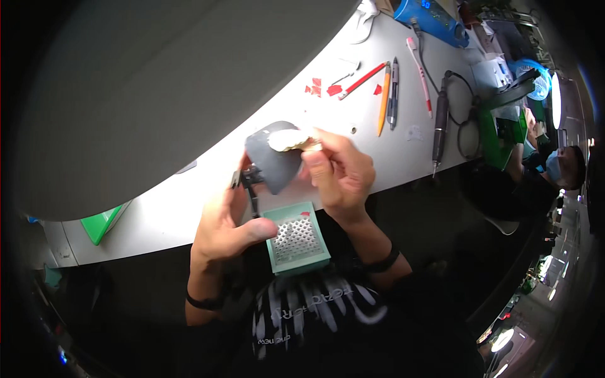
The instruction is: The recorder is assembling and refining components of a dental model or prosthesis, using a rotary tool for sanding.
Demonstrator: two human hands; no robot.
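Note:
My right hand point(343, 170) pinches a cream-coloured, rough-edged piece point(290, 140), which looks like a plaster dental cast, between thumb and fingers. The piece lies across the face of a smooth dark grey plate point(276, 169). Below the plate's left edge is a black bracket with a bit of shiny metal point(252, 176). My left hand point(230, 223) supports the plate and bracket from the left; its fingers are partly hidden behind them, and its thumb sticks out toward the right. Just under both hands sits a pale green tray point(321, 242) with a perforated metal grid point(296, 240).
On the white table point(372, 164) lie a red pencil point(362, 80), an orange pencil point(384, 104), a pen point(394, 94), a toothbrush point(419, 75), red scraps and a corded rotary handpiece point(440, 123). A large grey hood point(170, 94) covers the upper left. A masked co-worker sits at right.

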